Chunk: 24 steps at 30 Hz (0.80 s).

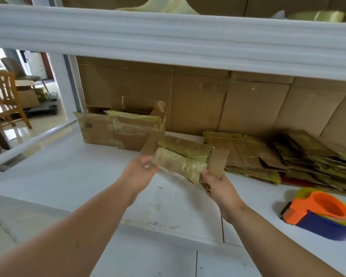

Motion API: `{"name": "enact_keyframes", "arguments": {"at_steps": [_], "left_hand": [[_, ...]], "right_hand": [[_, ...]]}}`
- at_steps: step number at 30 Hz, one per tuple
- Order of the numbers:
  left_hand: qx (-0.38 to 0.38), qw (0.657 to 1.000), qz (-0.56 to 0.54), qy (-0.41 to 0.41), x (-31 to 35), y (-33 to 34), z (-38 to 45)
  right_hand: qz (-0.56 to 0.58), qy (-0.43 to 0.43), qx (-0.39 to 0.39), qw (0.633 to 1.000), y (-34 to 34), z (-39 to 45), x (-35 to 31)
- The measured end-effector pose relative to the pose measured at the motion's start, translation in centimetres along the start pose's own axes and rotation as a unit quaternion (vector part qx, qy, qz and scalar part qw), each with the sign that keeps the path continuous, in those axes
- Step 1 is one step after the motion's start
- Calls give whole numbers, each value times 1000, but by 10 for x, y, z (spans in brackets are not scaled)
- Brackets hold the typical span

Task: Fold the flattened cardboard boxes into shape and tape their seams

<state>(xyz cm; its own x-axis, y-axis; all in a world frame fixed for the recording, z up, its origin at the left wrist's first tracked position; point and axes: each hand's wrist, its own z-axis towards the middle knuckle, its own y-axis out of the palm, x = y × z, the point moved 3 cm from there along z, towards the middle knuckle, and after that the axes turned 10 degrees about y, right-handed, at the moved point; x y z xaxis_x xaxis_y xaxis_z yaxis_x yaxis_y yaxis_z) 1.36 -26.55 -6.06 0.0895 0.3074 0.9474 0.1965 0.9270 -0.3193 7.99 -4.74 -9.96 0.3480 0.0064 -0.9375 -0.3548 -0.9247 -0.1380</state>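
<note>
With the left hand (143,166) and right hand (216,183) each clamped on an end of the small cardboard box (185,158) held just above the desk (78,176), square its 2 taped flaps flush before reaching for the tape dispenser (320,214) lying near the right.

- One head-worn view is given, aimed forward and down, close over a white shelf surface (72,176).
- No second view is supplied.
</note>
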Motion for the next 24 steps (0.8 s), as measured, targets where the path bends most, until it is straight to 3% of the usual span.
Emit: {"name": "enact_keyframes", "arguments": {"at_steps": [2, 5, 8, 11, 13, 15, 17, 18, 21, 24], "left_hand": [[8, 999, 34, -28, -16, -3, 8], [-35, 997, 29, -68, -27, 8, 18], [-61, 995, 19, -73, -22, 29, 24], [-41, 996, 59, -44, -18, 43, 32], [-37, 994, 92, -37, -16, 50, 37], [-43, 993, 110, -26, -14, 54, 42], [-65, 992, 107, -27, -12, 56, 46], [-81, 992, 94, -33, -12, 58, 47], [-97, 992, 72, -30, -10, 61, 48], [-33, 997, 66, -14, -14, 56, 52]], "right_hand": [[61, 43, -27, 997, -4, 5, -1], [52, 100, -62, 992, -5, 12, 0], [-83, 122, -133, 980, -15, 10, -1], [-190, 119, -224, 949, -38, 4, -14], [-166, 84, -198, 962, -52, 7, -30], [-163, 20, -73, 984, -65, 18, -40], [-252, -40, 10, 967, -68, 29, -44], [-277, -48, -4, 960, -63, 32, -43], [-302, -25, -151, 941, -47, 37, -28], [-307, -28, -242, 920, -40, 38, -21]]}}
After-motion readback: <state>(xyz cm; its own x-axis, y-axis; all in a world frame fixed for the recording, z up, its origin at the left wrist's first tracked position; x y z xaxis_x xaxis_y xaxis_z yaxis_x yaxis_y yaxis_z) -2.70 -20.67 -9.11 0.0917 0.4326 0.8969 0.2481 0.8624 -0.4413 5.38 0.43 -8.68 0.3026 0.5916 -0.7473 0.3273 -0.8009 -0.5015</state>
